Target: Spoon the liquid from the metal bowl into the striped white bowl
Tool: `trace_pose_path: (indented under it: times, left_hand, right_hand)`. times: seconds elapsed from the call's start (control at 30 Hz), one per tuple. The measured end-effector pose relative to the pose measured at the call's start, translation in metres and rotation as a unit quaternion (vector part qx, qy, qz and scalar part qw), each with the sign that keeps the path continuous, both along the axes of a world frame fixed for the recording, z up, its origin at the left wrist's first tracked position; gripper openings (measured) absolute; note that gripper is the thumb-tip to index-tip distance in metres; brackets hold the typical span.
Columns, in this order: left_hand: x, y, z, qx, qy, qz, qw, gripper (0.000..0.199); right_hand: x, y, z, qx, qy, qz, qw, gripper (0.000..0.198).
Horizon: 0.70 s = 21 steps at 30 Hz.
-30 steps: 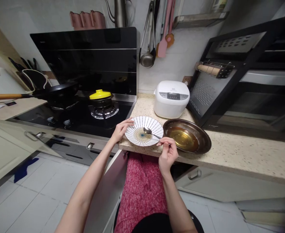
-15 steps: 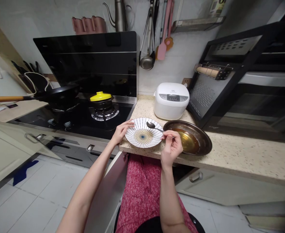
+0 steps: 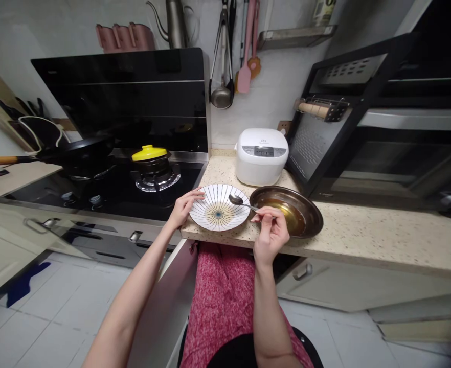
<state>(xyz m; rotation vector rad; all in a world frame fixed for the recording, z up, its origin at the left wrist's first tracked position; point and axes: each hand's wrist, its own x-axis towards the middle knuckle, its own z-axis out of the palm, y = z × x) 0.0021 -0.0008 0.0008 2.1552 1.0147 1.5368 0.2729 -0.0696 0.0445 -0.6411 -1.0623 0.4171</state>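
Observation:
A shallow white plate [image 3: 231, 222] with dark radiating lines and a blue centre sits at the counter's front edge. Its middle looks yellowish; whether that is liquid or pattern, I cannot tell. At the plate's left rim, my left hand [image 3: 183, 208] grips the edge, fingertips over the inside. My right hand [image 3: 270, 232] pinches the handle of a metal spoon [image 3: 235, 200], whose bowl points left above the plate's right part. Directly right of the plate is a wide dark metal bowl [image 3: 314, 217] with yellowish, clear-looking liquid in it, partly hidden behind my right hand.
Behind the plate stands a white rice cooker [image 3: 263, 163]. To the left, a gas stove [image 3: 121, 202] carries a small pot with a yellow lid [image 3: 149, 152] and a wooden-handled black wok [image 3: 83, 151]. A black rack [image 3: 306, 117] with an oven [image 3: 394, 168] rises at right. Utensils hang above.
My view has turned slightly right, so the scene sits further left. My right hand and the spoon have shifted a little right relative to the plate. My left hand keeps its hold on the rim.

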Motion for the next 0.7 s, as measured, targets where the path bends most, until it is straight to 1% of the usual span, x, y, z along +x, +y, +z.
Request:
trace_pose_path:
  times: [0.27, 0.43, 0.6, 0.7]
  left_hand:
    - [-0.001, -0.001, 0.001, 0.001, 0.008, 0.006, 1.000, 0.052]
    - [-0.002, -0.001, 0.001, -0.001, 0.014, 0.007, 1.000, 0.054]
    - [-0.002, -0.002, 0.002, 0.000, 0.017, 0.006, 1.000, 0.054]
    - [-0.002, -0.003, 0.003, -0.004, 0.023, 0.009, 1.000, 0.055]
  right_hand:
    - [0.023, 0.003, 0.000, 0.005, 0.032, -0.042, 0.999, 0.021]
    - [0.039, 0.008, -0.004, 0.002, 0.046, -0.068, 0.997, 0.021]
    - [0.050, 0.013, -0.011, -0.015, 0.037, -0.074, 0.996, 0.023]
    - [0.054, 0.015, -0.015, -0.024, 0.009, -0.080, 0.996, 0.026]
